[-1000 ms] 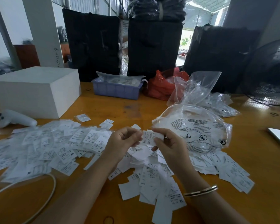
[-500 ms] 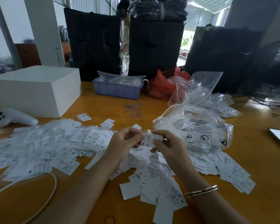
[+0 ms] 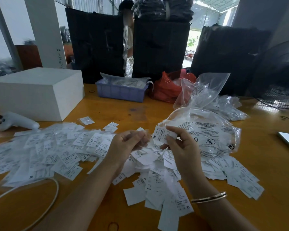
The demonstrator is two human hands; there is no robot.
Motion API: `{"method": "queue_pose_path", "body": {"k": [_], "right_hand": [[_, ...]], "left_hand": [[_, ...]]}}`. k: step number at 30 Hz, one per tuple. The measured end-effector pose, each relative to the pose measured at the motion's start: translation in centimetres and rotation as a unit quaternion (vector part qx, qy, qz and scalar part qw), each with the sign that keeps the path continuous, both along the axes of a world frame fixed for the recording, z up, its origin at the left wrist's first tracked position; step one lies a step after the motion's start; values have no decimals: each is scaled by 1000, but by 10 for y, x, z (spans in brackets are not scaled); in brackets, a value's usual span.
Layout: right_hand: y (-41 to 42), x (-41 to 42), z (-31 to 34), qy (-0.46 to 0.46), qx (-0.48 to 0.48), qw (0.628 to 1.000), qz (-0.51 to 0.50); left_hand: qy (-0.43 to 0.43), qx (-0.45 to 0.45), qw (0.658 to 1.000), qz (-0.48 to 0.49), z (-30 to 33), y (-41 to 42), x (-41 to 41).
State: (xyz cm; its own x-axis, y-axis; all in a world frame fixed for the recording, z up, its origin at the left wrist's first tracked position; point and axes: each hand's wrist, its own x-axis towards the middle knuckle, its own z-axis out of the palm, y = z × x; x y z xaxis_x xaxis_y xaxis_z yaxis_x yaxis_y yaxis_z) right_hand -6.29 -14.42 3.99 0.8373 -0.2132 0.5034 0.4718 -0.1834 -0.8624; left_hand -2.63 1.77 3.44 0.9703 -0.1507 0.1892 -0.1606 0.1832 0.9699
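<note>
Two hands (image 3: 131, 144) (image 3: 182, 147), one box (image 3: 37, 90), one tray (image 3: 120, 93).

right hand (image 3: 182, 147): pinches XL label (image 3: 160, 135) | left hand (image 3: 130, 144): blurred, just beside it | label pile (image 3: 157, 179) on table (image 3: 277, 174) beneath

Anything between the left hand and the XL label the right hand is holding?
Nothing visible. The right hand pinches the XL label above the loose label pile; the blurred left hand is beside its left edge, across a narrow open gap.
</note>
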Motion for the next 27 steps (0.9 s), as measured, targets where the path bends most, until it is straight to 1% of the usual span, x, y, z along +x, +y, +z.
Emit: {"method": "queue_pose_path", "body": {"k": [3,7,14,23,27], "right_hand": [[1,-2,1,-6,-15,1000,-9],[2,-3,3,-20,-11,999,-24],[3,-5,3,-52,-19,998,-23],[3,-4,-1,-33,-83,996,-24],[3,-2,-3,-24,-110,993,-17]], "left_hand": [[2,-2,1000,-3,1,0,-1],[7,0,1000,-20,2,-1,-2],[13,9,999,-51,0,-4,-3],[29,-14,998,-54,1,-3,-2],[35,-23,998,-37,2,-3,-1]]}}
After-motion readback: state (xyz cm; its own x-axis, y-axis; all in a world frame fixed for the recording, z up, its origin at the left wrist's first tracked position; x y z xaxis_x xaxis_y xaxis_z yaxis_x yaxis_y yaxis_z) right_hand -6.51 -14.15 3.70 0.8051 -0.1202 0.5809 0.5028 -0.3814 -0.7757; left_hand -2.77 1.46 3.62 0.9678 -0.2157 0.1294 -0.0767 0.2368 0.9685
